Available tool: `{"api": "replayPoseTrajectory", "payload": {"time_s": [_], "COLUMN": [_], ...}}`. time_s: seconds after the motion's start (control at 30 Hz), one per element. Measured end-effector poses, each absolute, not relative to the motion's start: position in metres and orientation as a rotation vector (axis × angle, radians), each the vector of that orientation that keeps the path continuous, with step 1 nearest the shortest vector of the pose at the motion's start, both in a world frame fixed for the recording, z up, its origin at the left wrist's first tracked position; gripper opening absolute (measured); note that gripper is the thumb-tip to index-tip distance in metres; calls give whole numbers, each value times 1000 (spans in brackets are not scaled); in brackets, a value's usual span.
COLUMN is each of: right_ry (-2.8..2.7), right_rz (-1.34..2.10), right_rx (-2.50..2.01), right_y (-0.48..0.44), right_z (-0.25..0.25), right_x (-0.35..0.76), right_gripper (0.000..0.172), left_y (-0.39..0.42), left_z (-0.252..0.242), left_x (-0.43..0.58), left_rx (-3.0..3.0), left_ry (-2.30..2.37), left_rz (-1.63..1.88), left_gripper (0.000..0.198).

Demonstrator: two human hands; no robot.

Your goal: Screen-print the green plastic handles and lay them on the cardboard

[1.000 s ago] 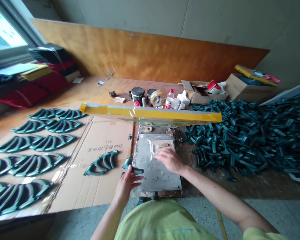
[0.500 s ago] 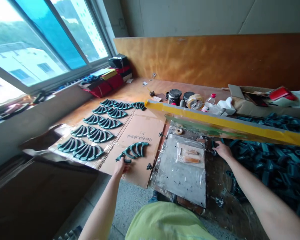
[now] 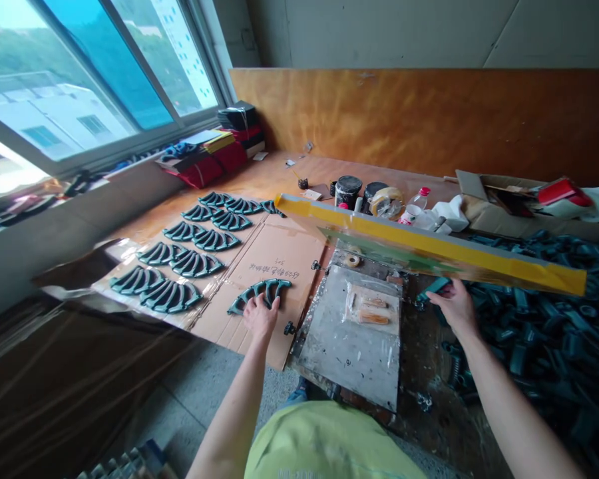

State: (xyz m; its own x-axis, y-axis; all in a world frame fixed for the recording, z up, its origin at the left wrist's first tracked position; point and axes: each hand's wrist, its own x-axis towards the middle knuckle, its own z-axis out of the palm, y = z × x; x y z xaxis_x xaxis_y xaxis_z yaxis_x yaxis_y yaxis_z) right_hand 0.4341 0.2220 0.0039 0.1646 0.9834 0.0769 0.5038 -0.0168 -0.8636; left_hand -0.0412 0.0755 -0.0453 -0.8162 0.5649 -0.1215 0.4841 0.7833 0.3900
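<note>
On the cardboard in front of me lies a fan-shaped row of dark green curved pieces. My left hand is over its near edge, with fingers and thumb bent around some of the pieces; the fingertips are partly hidden among them. Several similar green fans lie further left. Out to the right, my right hand pinches a dark green glossy piece between thumb and fingers, at the edge of a big heap of dark green pieces.
A long yellow-taped bar crosses the table behind the grey plate. A small bag with wooden bits lies on the plate. Black-lidded jars, a tape roll and a bottle stand behind. Small black clamps grip the cardboard's edge.
My left hand has moved right, from the row's left end onto its middle; the loose piece there now sits in line. My right hand has lifted a green piece into clearer view.
</note>
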Motion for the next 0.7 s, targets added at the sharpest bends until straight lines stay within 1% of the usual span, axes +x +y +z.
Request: {"api": "replayPoseTrajectory", "payload": {"time_s": [0.07, 0.1, 0.13, 0.17, 0.27, 0.3, 0.37, 0.5, 0.63, 0.7], "right_ry": [-1418, -1437, -1470, -1516, -1692, -1753, -1855, -2006, -2041, -2031], "right_rz": [897, 955, 1007, 1056, 1168, 1168, 1103, 924, 742, 662], "right_rx": [-1442, -1374, -1329, -1302, -1298, -1306, -1297, -1240, -1349, -1417], "right_y": [198, 187, 178, 171, 162, 162, 166, 173, 171, 166], "right_z": [16, 19, 21, 21, 15, 12, 5, -7, -10, -5], "right_x": [404, 389, 375, 363, 343, 341, 342, 344, 337, 331], "right_gripper": [73, 74, 72, 66, 35, 28, 22, 21, 18, 11], "left_y": [90, 97, 102, 105, 106, 104, 102, 122, 191, 237], "left_z": [-49, -50, -51, -51, -51, -51, -52, -52, -44, -40], "left_x": [-26, -21, -19, -19, -25, -28, -35, -60, -103, -127], "left_rx": [801, 780, 758, 741, 744, 776, 894, 1253, 1582, 1693], "left_ry": [2775, 2797, 2819, 2837, 2870, 2871, 2851, 2720, 2518, 2422], "left_rz": [447, 423, 403, 386, 356, 353, 358, 386, 425, 438], "left_gripper": [73, 76, 76, 74, 62, 58, 53, 48, 50, 51]}}
